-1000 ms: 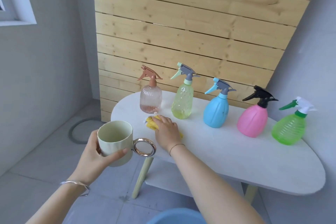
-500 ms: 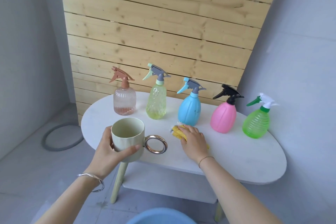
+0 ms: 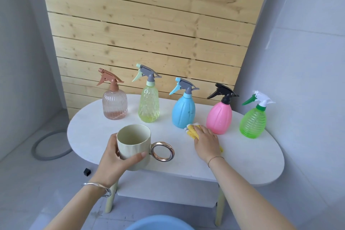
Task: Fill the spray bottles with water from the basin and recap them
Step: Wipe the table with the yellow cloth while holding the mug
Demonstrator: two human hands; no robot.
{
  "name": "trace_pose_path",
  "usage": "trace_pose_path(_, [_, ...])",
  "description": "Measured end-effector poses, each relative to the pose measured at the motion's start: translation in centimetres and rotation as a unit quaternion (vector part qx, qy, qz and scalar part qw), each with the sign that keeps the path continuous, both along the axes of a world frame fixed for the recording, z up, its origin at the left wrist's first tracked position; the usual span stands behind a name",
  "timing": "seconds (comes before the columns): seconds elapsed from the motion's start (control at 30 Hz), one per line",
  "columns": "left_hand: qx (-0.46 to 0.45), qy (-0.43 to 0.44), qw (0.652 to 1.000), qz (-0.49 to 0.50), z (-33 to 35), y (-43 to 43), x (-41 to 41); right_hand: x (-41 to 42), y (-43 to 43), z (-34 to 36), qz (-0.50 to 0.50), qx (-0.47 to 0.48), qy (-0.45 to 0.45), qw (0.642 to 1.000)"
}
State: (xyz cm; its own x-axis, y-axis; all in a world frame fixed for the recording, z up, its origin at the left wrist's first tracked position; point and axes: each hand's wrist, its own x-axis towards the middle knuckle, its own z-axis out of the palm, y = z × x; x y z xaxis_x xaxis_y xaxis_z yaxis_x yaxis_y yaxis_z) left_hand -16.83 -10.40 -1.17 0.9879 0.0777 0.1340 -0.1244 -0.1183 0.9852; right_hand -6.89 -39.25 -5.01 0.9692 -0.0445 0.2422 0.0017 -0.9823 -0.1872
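Several capped spray bottles stand in a row at the back of the white oval table [image 3: 252, 160]: a clear pink one [image 3: 114, 105], a yellow-green one [image 3: 148, 105], a blue one [image 3: 183, 111], a pink one [image 3: 219, 117] and a green one [image 3: 253, 122]. My left hand [image 3: 113, 162] holds a pale green mug [image 3: 133, 147] with a gold ring handle above the table's front edge. My right hand [image 3: 206, 143] presses a yellow cloth [image 3: 193, 130] flat on the tabletop, in front of the blue and pink bottles. The rim of a blue basin [image 3: 158, 223] shows at the bottom edge.
A wooden slat panel [image 3: 149, 24] backs the table, with grey walls on both sides. A grey ring [image 3: 50, 145] and a small black object [image 3: 87, 172] lie on the floor at the left. A lower shelf [image 3: 168, 190] sits under the tabletop.
My right hand has slid the yellow cloth rightward along the tabletop, from in front of the pink clear bottle to in front of the blue one. The mug stays in my left hand.
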Motion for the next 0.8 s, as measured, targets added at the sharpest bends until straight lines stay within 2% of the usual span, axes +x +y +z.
trace_pose_path(0.2, [-0.006,-0.003,1.000,0.001,-0.1,0.4,-0.2,1.2,-0.2,0.2,-0.015,0.010,0.029,0.999])
trace_pose_path(0.37, [-0.003,-0.014,1.000,0.024,0.8,2.2,-0.1,-2.3,2.3,0.1,-0.005,0.010,0.016,1.000])
trace_pose_path(0.57, [-0.008,-0.027,0.998,0.049,2.4,5.7,-0.6,-7.7,10.9,-0.1,0.128,0.068,-0.007,0.989])
trace_pose_path(0.67, [-0.025,-0.038,0.997,0.063,2.8,7.3,-1.7,-8.9,16.8,-0.4,0.195,0.064,-0.014,0.979])
trace_pose_path(0.8, [-0.028,-0.043,0.997,0.066,3.0,8.4,-3.0,-8.6,21.7,-0.3,0.218,0.053,-0.015,0.974])
